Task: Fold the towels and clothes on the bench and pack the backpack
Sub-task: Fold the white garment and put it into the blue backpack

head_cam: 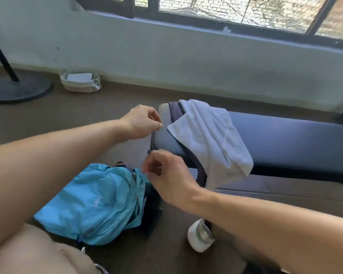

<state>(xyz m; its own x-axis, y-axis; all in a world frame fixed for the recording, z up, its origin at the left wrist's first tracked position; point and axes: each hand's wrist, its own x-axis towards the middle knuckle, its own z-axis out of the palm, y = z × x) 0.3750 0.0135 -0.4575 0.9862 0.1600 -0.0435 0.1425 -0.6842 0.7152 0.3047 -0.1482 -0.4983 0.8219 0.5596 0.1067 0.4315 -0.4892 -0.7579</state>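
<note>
At frame centre, the left hand [142, 121] pinches the top of a thin grey cloth [136, 147], and the right hand [166, 175] pinches its lower edge, stretching it upright. The soft white towel [210, 133] drapes over the padded blue bench [285, 135] just right, nearer the right hand. The crumpled turquoise backpack [95, 202] lies lower left on the floor.

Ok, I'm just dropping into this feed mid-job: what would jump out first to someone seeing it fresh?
The bright blue backpack on the floor at lower left stands out most. Above it, the left hand and right hand pinch a thin grey fabric stretched between them at the end of the bench. A white towel drapes over that bench end, over a dark garment.
</note>
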